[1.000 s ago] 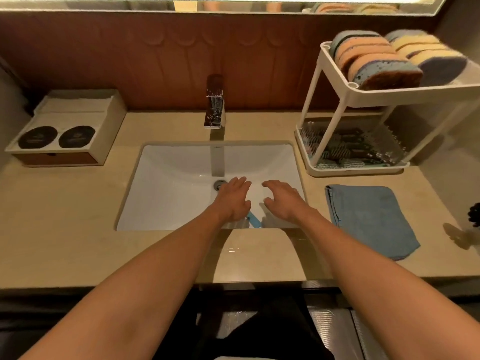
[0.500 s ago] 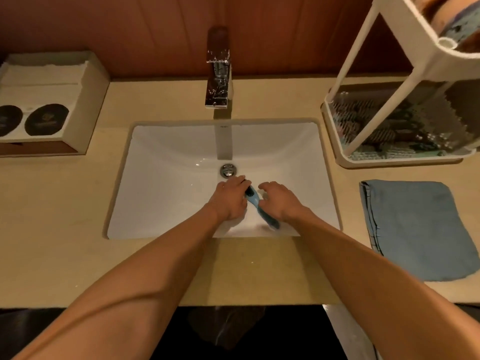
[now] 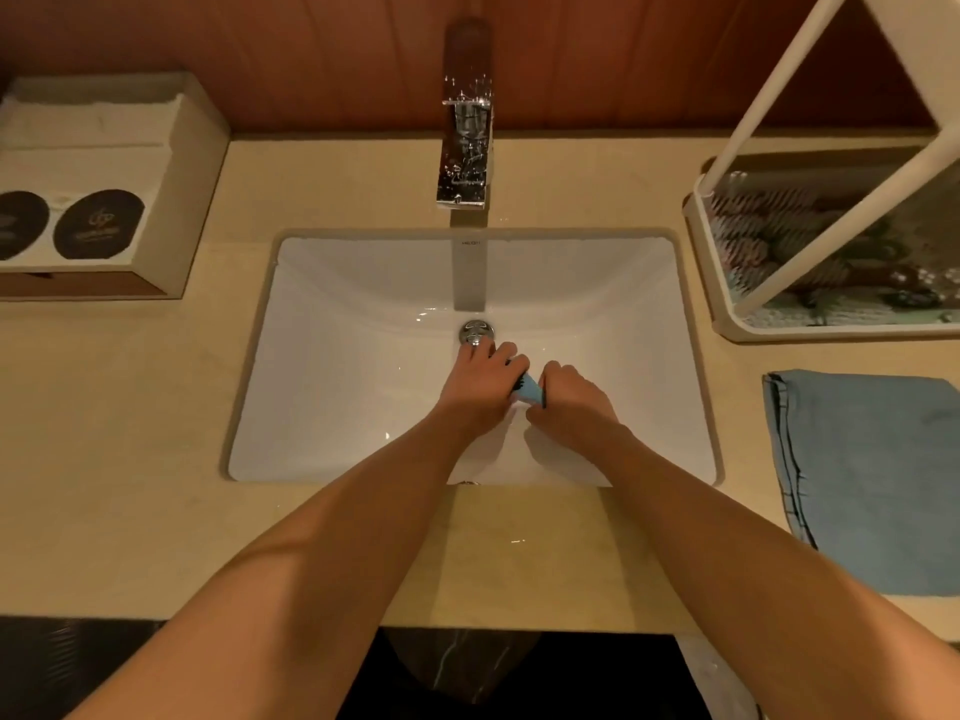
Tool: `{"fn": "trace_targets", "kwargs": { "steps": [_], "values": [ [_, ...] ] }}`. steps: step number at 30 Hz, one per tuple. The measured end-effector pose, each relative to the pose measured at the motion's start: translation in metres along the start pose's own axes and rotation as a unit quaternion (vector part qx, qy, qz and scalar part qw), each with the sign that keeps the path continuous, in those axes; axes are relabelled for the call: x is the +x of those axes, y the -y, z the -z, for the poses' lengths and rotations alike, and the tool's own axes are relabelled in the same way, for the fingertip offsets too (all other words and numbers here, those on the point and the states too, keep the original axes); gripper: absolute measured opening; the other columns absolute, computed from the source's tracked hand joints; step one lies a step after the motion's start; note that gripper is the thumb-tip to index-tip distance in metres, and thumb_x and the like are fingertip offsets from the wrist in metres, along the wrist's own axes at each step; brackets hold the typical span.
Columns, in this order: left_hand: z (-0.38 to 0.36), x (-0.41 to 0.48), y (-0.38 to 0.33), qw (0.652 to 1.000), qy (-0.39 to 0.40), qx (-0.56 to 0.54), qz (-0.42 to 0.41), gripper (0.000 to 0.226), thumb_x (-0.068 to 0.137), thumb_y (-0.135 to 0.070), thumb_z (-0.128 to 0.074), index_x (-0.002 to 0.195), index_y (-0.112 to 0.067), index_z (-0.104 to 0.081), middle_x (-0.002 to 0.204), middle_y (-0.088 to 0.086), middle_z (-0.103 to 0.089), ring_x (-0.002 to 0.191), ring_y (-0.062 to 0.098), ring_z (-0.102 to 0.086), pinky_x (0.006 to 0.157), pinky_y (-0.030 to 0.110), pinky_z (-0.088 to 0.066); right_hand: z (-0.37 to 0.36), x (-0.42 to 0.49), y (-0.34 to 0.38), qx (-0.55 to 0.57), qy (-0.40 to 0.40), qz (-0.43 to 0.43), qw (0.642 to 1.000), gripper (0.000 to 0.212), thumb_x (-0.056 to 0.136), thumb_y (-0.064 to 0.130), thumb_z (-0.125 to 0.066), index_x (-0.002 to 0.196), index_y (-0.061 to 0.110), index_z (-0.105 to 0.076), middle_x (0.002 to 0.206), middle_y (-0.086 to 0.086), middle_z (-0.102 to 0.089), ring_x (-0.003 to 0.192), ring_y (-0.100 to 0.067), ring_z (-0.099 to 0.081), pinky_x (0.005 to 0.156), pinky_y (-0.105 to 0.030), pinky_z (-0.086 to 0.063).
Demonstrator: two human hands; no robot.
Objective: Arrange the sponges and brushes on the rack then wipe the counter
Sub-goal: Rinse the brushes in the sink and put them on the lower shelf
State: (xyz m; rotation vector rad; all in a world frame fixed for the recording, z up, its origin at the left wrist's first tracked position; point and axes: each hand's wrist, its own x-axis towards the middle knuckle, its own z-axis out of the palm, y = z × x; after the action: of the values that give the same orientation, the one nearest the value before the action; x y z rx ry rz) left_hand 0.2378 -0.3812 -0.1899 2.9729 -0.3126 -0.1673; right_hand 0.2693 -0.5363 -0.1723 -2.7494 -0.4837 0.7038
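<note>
Both my hands are down inside the white sink (image 3: 337,366), just in front of the drain (image 3: 476,332). A small blue brush (image 3: 531,389) with dark bristles lies between them. My left hand (image 3: 480,384) is closed on its far end and my right hand (image 3: 569,402) on its near end. Most of the brush is hidden by my fingers. The white rack (image 3: 831,200) stands on the counter at the right, with several brushes in its lower tray. Its upper shelf is out of view.
A folded blue cloth (image 3: 867,475) lies on the beige counter (image 3: 130,433) right of the sink. A chrome faucet (image 3: 466,148) stands behind the basin. A white box (image 3: 93,184) with two dark round labels sits at the back left.
My hands went from open above the brush to closed on it. The view came closer and tilted down, so the rack's sponge shelf left the frame.
</note>
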Motion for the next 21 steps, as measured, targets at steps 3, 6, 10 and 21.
{"fn": "trace_targets", "kwargs": {
  "steps": [3, 6, 10, 21],
  "values": [
    [0.015, -0.004, 0.000, 0.998, -0.056, -0.015, -0.006, 0.022, 0.095, -0.021, -0.057, 0.115, -0.013, -0.058, 0.119, 0.006, -0.059, 0.107, 0.035, -0.052, 0.091, 0.043, -0.032, 0.017, -0.012, 0.001, 0.012, -0.036, 0.035, 0.999, 0.013, 0.091, 0.019, -0.054, 0.096, 0.011, -0.045, 0.088, -0.006, -0.047, 0.067, -0.024, -0.046, 0.057, -0.032, -0.031],
    [0.034, -0.007, -0.008, 0.997, -0.068, -0.022, -0.001, 0.037, 0.095, -0.030, -0.032, 0.116, -0.014, -0.059, 0.120, 0.006, -0.060, 0.107, 0.033, -0.052, 0.090, 0.043, -0.034, 0.037, -0.028, 0.001, 0.001, -0.079, 0.058, 0.995, 0.016, 0.092, 0.026, -0.056, 0.098, 0.012, -0.049, 0.089, -0.006, -0.052, 0.067, -0.024, -0.050, 0.057, -0.033, -0.036],
    [0.063, -0.013, -0.028, 0.997, -0.080, -0.017, -0.007, 0.044, 0.103, -0.031, -0.034, 0.144, -0.018, -0.047, 0.151, 0.009, -0.043, 0.133, 0.033, -0.042, 0.103, 0.045, -0.033, 0.064, -0.056, -0.001, 0.003, -0.125, 0.045, 0.991, 0.016, 0.092, 0.031, -0.056, 0.097, 0.017, -0.050, 0.086, -0.001, -0.052, 0.068, -0.023, -0.052, 0.055, -0.032, -0.032],
    [0.104, -0.031, -0.133, 0.993, -0.082, -0.077, -0.020, 0.074, 0.098, -0.024, -0.055, 0.159, -0.011, -0.015, 0.166, 0.015, -0.006, 0.152, 0.032, -0.012, 0.124, 0.044, -0.016, 0.110, -0.141, -0.051, -0.002, -0.234, -0.012, 0.972, 0.027, 0.094, 0.037, -0.053, 0.103, 0.013, -0.059, 0.097, -0.007, -0.062, 0.080, -0.027, -0.061, 0.062, -0.034, -0.040]
  ]
}}
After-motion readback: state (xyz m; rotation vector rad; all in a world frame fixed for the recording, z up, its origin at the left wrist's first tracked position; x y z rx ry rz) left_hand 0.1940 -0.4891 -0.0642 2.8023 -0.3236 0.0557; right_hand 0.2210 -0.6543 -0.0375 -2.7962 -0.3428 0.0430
